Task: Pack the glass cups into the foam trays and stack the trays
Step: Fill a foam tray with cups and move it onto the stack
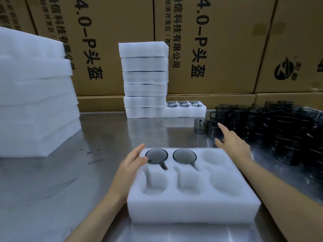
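right hand [232, 142], fingers spread and holding nothing, is just short of the heap of dark smoky glass cups [272, 126] at its 1 o'clock, while the left hand [131, 161] rests flat-fingered on the white six-pocket foam tray [192, 206] holding two cups on the steel surface [52, 180].

1. The foam tray [192, 203] is plain white, like the stacked trays [145, 81].
2. The glass cups [279, 130] are smoky dark grey.
3. The bench [52, 189] is dull silver-grey.
4. The cardboard boxes [227, 49] are brown with black print.
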Available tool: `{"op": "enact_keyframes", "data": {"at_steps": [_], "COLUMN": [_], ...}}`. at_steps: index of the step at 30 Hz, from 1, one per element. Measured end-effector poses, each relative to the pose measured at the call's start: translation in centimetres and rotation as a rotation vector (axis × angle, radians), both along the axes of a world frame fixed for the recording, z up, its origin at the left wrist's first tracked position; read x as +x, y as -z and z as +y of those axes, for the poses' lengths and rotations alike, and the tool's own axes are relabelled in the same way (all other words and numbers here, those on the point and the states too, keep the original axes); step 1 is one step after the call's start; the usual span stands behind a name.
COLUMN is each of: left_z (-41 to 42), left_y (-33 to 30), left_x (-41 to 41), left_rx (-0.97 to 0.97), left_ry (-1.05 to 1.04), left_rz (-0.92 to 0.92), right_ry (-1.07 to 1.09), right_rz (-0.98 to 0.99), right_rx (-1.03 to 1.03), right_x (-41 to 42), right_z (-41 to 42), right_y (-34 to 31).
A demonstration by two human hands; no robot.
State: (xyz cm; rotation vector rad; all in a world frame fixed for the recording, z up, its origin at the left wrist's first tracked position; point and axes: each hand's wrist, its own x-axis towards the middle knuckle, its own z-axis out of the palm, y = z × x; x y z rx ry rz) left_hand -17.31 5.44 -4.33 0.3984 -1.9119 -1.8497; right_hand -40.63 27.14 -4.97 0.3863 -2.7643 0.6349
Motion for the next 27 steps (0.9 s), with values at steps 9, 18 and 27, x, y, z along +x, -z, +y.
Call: {"op": "enact_keyframes", "data": {"at_steps": [9,18,27], "left_z": [0.1,0.3,0.3], "left_y": [-0.3,-0.8,-0.7], "left_x": [0.4,1.0,1.7], "left_rx": [-0.006,0.003,-0.022], "left_ry": [0.003,0.047,0.052], "left_rz": [-0.024,-0.029,-0.021], "right_ry": [0.09,0.11,-0.035], "right_rz": [0.146,0.11,-0.077], "right_rx": [-0.149,-0.33,-0.624], "right_x": [1.3,5.0,8.7], "right_z": [0.5,2.5,5.0], "right_y": [0.2,0.3,0.6]}}
